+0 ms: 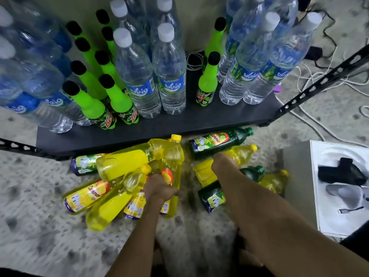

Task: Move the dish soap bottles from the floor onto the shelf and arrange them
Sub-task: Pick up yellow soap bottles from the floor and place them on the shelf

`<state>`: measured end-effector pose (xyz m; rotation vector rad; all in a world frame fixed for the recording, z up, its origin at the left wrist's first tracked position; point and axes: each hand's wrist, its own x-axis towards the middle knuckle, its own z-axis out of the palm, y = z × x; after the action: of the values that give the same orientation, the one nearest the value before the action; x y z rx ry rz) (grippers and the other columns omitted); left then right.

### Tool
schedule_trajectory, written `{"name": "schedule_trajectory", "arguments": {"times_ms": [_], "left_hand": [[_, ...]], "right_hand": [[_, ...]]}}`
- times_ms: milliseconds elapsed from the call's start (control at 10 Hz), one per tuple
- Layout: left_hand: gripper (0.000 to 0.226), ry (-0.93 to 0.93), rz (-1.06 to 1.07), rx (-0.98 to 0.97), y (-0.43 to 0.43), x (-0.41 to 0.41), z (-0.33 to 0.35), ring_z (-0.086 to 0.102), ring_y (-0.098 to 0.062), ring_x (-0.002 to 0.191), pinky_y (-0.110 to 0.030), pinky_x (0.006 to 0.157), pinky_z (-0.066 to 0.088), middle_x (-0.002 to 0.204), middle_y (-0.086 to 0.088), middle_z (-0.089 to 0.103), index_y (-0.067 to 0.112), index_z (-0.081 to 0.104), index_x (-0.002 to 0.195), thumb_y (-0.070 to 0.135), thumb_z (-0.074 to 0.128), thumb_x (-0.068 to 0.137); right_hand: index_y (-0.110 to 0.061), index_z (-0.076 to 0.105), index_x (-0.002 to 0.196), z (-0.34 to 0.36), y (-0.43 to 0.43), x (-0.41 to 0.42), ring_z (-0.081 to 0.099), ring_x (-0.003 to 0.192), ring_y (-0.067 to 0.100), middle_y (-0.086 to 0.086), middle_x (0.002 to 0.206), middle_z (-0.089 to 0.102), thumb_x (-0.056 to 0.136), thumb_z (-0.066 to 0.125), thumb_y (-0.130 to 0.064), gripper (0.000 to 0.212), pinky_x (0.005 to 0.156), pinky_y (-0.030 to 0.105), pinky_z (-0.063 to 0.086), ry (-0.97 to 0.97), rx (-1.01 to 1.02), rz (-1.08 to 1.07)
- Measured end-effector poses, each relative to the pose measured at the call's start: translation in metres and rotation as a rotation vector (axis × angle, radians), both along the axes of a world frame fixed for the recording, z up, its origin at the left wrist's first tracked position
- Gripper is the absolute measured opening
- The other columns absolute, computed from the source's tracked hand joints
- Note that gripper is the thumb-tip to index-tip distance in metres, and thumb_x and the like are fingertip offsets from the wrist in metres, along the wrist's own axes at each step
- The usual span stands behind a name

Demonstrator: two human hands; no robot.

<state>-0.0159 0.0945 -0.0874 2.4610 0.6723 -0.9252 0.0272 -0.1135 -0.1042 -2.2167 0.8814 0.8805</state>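
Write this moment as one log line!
left hand: grips yellow soap bottle | right hand: grip unclear | shelf: no soap yet

**Layout: shelf and floor**

On shelf (pixel 179 124): water bottles (pixel 137 76) upright at left, centre and right, with soda bottles (pixel 89 100) upright between the groups. On floor (pixel 40 216), before the shelf edge: dish soap bottles (pixel 119 162) lying in two heaps, left hand (pixel 159 188) on the left heap, right hand (pixel 221 160) on the right. Right of heaps: box (pixel 295 176). Behind box, beside shelf: cables (pixel 319 76).
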Motion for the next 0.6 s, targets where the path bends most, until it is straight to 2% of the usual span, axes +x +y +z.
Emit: {"name": "schedule_trajectory", "arguments": {"times_ms": [100,200,300,400,500,600], "left_hand": [[0.089,-0.060,0.050,-0.077,0.008,0.005,0.016,0.065,-0.033,0.108,-0.036,0.079,0.054,0.115,-0.010,0.069,0.007,0.059,0.120,0.043,0.095,0.046],[0.084,-0.151,0.076,-0.141,0.009,0.004,0.040,0.063,-0.032,0.105,-0.032,0.074,0.047,0.112,-0.006,0.067,0.014,0.058,0.118,0.039,0.095,0.047],[0.075,-0.224,0.082,-0.207,0.007,0.001,0.075,0.062,-0.026,0.094,-0.030,0.070,0.047,0.101,0.000,0.066,0.019,0.059,0.106,0.038,0.096,0.043],[0.069,-0.291,0.072,-0.252,0.008,-0.004,0.121,0.065,-0.022,0.079,-0.029,0.063,0.049,0.088,0.004,0.067,0.019,0.059,0.097,0.036,0.097,0.041],[0.074,-0.416,0.039,-0.269,0.007,-0.014,0.179,0.068,-0.019,0.067,-0.027,0.055,0.050,0.079,0.005,0.069,0.020,0.063,0.101,0.036,0.098,0.038],[0.083,-0.580,-0.005,-0.284,0.003,-0.025,0.244,0.067,-0.018,0.079,-0.026,0.067,0.047,0.079,0.010,0.068,0.023,0.065,0.108,0.041,0.098,0.034]], "right_hand": [[-0.012,0.055,0.139,-0.002,0.001,-0.004,0.054,0.129,0.031,0.010,0.141,0.057,0.103,0.043,-0.019,0.039,0.063,0.013,0.047,0.064,0.127,-0.270],[-0.017,0.049,0.146,-0.008,-0.003,-0.002,0.050,0.133,0.032,0.009,0.149,0.050,0.102,0.044,-0.015,0.044,0.041,0.001,0.040,0.054,0.126,-0.262],[-0.041,0.037,0.150,0.003,-0.008,-0.002,0.050,0.133,0.037,0.007,0.153,0.046,0.097,0.048,-0.004,0.065,0.100,0.033,0.053,-0.022,0.150,-0.397],[-0.026,0.030,0.152,0.037,-0.002,-0.019,0.042,0.137,0.034,0.010,0.152,0.040,0.088,0.072,-0.021,0.077,0.112,0.042,0.038,-0.100,0.228,-0.825],[-0.017,0.032,0.146,0.070,-0.002,-0.039,0.048,0.130,0.035,0.016,0.144,0.047,0.059,0.092,-0.018,0.106,0.106,0.047,0.044,-0.337,0.325,-1.014],[-0.016,0.040,0.139,0.098,-0.020,-0.053,0.059,0.117,0.031,0.011,0.130,0.061,0.045,0.097,-0.029,0.111,0.103,0.046,0.047,-0.569,0.322,-0.913]]}}
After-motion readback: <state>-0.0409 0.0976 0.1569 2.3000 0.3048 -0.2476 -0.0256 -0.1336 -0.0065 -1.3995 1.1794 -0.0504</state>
